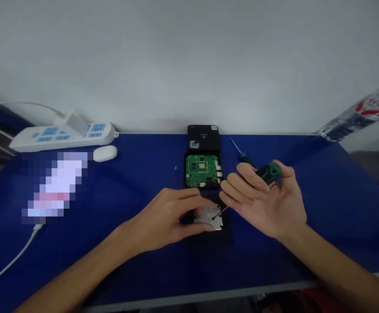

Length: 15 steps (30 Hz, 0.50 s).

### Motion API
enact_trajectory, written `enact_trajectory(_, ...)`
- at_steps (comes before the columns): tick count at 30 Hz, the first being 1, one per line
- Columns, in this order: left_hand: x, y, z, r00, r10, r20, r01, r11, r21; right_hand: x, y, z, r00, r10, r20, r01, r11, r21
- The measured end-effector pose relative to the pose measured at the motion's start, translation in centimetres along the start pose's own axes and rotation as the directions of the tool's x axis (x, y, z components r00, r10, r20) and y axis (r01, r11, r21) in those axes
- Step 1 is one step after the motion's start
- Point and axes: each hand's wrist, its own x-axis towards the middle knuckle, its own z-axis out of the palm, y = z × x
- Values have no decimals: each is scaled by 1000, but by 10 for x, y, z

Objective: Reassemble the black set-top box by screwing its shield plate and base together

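Observation:
My left hand [176,215] grips a square silver metal plate [205,217] by its edges, thumb on the near side and fingers on the far side. Under the plate lies a black mat or pad [220,239]. My right hand [264,200] is closed round the green and black handle of a screwdriver [269,173]. The screwdriver's shaft slants down to the left, and its tip meets the plate's face. Just beyond my hands sits an open black case with a green circuit board [202,170] in it. Behind that is a black lid [204,137].
A second screwdriver [240,150] lies beyond my right hand. Several tiny screws [175,168] are left of the circuit board. At the left are a white power strip [62,137], a white earbud case [105,153] and a blurred-out phone on a cable [23,252]. A plastic-wrapped package [362,113] leans at right.

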Motion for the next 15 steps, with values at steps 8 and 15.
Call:
enact_trajectory(8,-1,-3,2,999,28,28,-26,998,-55,-3,3,5,999,-31,-5,31,999,25)
enact_trajectory(15,-1,-6,-6,996,-15,-87,14,1000,-10,-5,-1,5,996,-37,-84,43,996,72)
